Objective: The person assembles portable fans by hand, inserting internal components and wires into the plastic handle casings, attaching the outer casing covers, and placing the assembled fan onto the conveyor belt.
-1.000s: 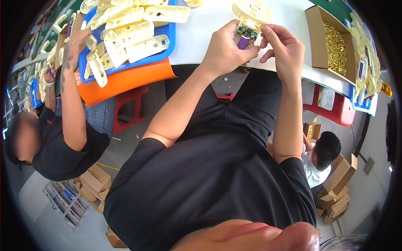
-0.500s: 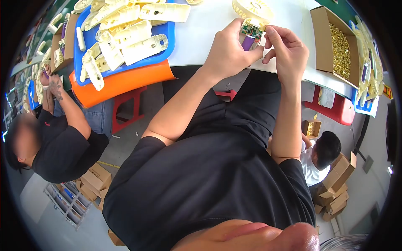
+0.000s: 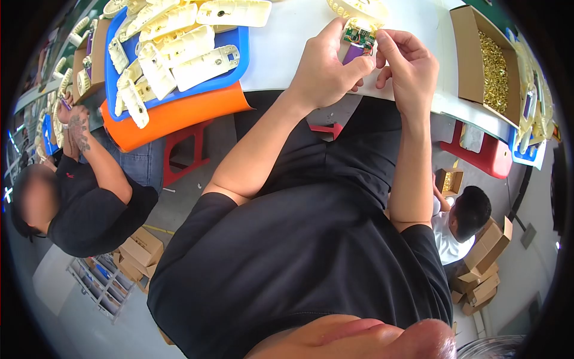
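My left hand (image 3: 326, 69) is closed around a cream plastic fan housing (image 3: 362, 8), whose round slotted head points away from me. A green circuit board (image 3: 359, 37) with a small display sits in its open body, and a purple battery cell (image 3: 353, 54) lies just below, partly hidden by my thumb. Thin wires show at the board's lower right. My right hand (image 3: 411, 69) is pinched at the board's right edge, thumb and forefinger together, other fingers curled. Whatever those fingertips hold is too small to make out.
A blue tray (image 3: 244, 57) heaped with cream housing shells (image 3: 203, 69) stands left on an orange sheet (image 3: 179, 122). To the right is a cardboard box (image 3: 470, 57) of small gold-coloured metal parts (image 3: 494, 72). Co-workers sit left (image 3: 98, 197) and lower right (image 3: 469, 215).
The board has tilted more towards me, so its face and display show more clearly. Both hands stay at the housing, with only slight shifts; the whole view has moved a little.
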`<state>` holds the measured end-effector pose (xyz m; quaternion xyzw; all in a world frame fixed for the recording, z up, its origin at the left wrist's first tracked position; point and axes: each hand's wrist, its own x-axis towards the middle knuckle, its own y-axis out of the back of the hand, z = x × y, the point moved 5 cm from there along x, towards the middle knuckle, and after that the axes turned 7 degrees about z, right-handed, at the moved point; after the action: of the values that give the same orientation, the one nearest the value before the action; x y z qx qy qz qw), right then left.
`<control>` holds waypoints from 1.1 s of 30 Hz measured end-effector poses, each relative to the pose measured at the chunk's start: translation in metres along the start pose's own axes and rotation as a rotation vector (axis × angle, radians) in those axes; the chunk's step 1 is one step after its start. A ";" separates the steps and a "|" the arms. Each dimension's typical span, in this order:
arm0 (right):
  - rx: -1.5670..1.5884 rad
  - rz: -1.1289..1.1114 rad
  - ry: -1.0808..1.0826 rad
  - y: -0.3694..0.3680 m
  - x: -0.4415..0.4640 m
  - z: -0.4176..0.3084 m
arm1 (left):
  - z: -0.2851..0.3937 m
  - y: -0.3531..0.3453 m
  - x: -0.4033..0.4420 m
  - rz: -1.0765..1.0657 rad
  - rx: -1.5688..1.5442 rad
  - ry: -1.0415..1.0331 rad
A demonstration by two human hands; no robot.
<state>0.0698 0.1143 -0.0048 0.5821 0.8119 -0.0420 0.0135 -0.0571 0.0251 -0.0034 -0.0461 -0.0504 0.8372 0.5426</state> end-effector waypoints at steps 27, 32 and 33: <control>-0.235 0.079 0.193 0.024 -0.001 -0.020 | -0.014 -0.004 0.006 -0.034 -0.225 0.129; -0.470 -0.014 0.700 0.019 -0.014 -0.044 | -0.011 -0.003 0.004 -0.038 -0.219 0.161; -0.504 -0.036 0.770 0.017 -0.015 -0.046 | -0.012 -0.002 0.004 -0.037 -0.222 0.164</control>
<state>0.0917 0.1093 0.0416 0.5198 0.7527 0.3757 -0.1487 -0.0552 0.0303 -0.0151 -0.1730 -0.0990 0.8099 0.5517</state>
